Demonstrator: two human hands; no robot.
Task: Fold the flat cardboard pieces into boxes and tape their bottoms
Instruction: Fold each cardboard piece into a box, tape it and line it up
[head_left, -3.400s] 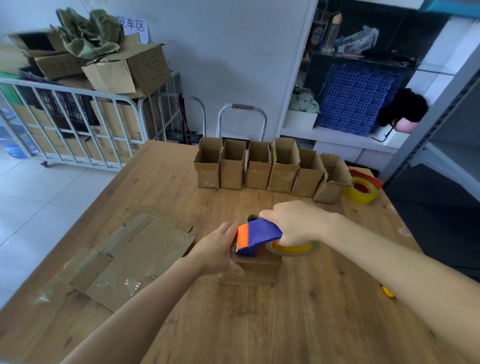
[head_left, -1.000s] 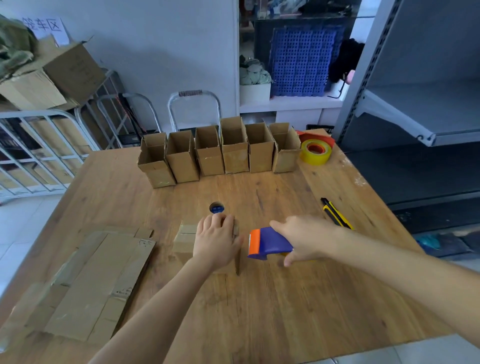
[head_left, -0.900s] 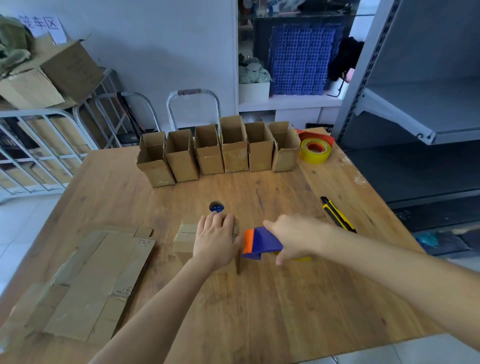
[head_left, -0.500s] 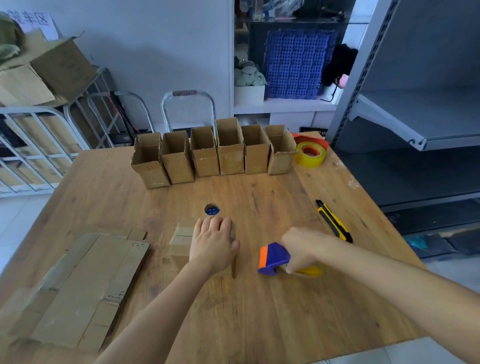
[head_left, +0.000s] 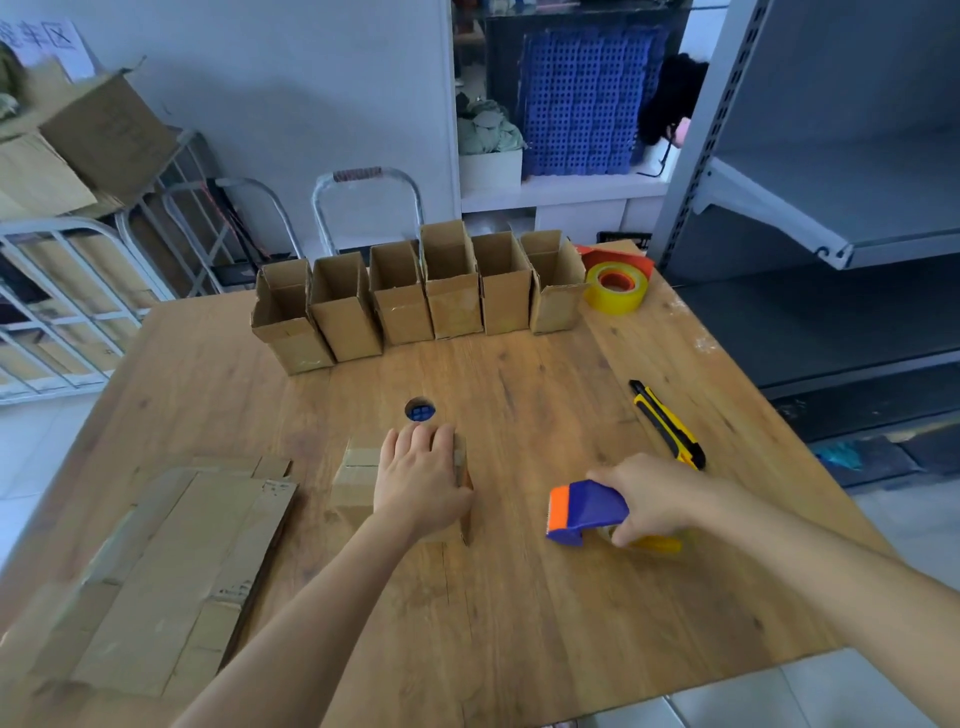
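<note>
Far to the left of the round hole (head_left: 420, 410) in the wooden table (head_left: 519, 613), and nearer to the person, the flat cardboard pieces (head_left: 171, 566) lie in a loose pile. High on the wall, far left of the hole, a paper sign (head_left: 39, 39) carries Chinese characters (the last two look like 车区; the first is cut off). Just on the near side of the hole stands one small brown box (head_left: 356, 483), with a paler strip across its upper face. The left hand (head_left: 421, 480) lies palm down on it, fingers straight and pressed together, tips pointing to the hole. Behind the hole, six open boxes (head_left: 415, 306) stand in a row. Right of the hole and nearer, the right hand (head_left: 657, 496) curls its fingers round a blue and orange tape dispenser (head_left: 587, 512), which touches the table.
</note>
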